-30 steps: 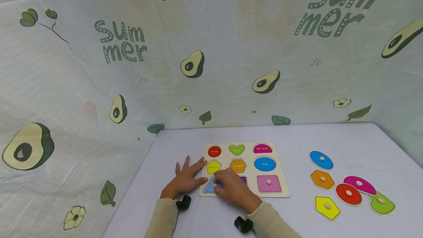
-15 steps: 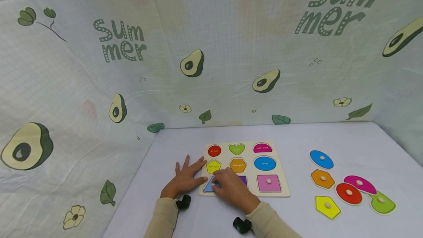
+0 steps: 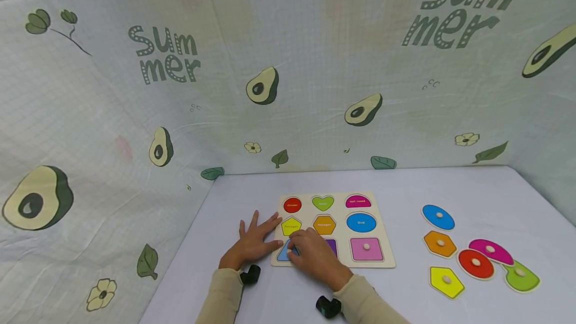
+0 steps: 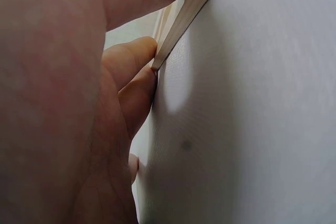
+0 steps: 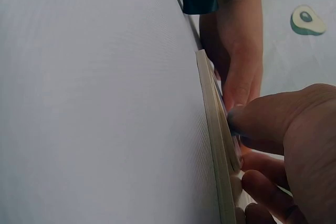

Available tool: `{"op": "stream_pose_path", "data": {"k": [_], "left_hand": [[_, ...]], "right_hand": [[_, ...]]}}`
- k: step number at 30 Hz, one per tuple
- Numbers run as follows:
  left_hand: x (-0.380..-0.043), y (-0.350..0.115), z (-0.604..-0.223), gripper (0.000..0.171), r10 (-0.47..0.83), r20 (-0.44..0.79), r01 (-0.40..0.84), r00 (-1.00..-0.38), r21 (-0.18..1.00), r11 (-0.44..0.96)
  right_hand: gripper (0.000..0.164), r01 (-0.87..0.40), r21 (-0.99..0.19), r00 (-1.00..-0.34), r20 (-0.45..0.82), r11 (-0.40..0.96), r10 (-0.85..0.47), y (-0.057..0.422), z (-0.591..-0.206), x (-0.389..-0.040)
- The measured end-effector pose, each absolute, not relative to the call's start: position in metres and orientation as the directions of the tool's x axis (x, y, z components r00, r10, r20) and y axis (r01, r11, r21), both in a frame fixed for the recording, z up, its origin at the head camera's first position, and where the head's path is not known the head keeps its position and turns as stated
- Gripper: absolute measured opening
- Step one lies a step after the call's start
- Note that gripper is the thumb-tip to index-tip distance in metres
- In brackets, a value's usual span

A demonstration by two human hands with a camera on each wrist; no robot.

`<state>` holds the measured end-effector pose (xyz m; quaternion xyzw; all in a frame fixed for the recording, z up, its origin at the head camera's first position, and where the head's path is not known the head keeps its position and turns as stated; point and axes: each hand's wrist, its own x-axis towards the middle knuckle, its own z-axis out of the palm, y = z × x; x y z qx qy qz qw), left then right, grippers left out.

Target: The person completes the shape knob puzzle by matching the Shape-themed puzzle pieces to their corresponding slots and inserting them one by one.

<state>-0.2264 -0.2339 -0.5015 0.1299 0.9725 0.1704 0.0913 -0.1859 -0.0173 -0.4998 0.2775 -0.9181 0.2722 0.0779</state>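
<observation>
A wooden shape-puzzle board (image 3: 340,259) lies on the white table. My left hand (image 3: 250,245) rests at its left edge with fingers spread, and in the left wrist view its fingertips (image 4: 144,48) touch the board's side. Over the bottom-left recess, my right hand (image 3: 317,256) pinches a blue triangle puzzle piece (image 3: 283,254). The right wrist view shows the thumb (image 5: 257,121) at the piece, which lies close against the board. A pink puzzle piece (image 3: 360,257) with a knob sits in the bottom-right recess. The right hand partly hides a purple shape (image 3: 332,245) beside it.
Loose knobbed pieces lie to the right: a blue oval (image 3: 432,214), an orange hexagon (image 3: 434,247), a yellow pentagon (image 3: 443,289), and a red circle (image 3: 470,270). A magenta half round (image 3: 499,251) overlaps a green heart (image 3: 526,281). A printed cloth (image 3: 310,139) hangs behind.
My right hand has shifted slightly left with the blue triangle, which first stood offset from its recess and now lines up with it. The left hand stays put.
</observation>
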Motion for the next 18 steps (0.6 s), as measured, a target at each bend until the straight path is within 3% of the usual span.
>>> {"op": "stream_pose_path", "data": {"k": [9, 18], "left_hand": [[-0.226, -0.236, -0.503, 0.074, 0.298, -0.135, 0.231, -0.945, 0.368, 0.901], [-0.227, -0.234, -0.503, 0.073, 0.29, -0.132, 0.232, -0.948, 0.34, 0.911]], "right_hand": [[0.022, -0.547, -0.501, -0.835, 0.267, 0.671, -0.481, -0.015, -0.498, -0.184], [0.037, -0.593, -0.382, -0.803, 0.222, 0.708, -0.553, -0.007, -0.494, -0.18]]}}
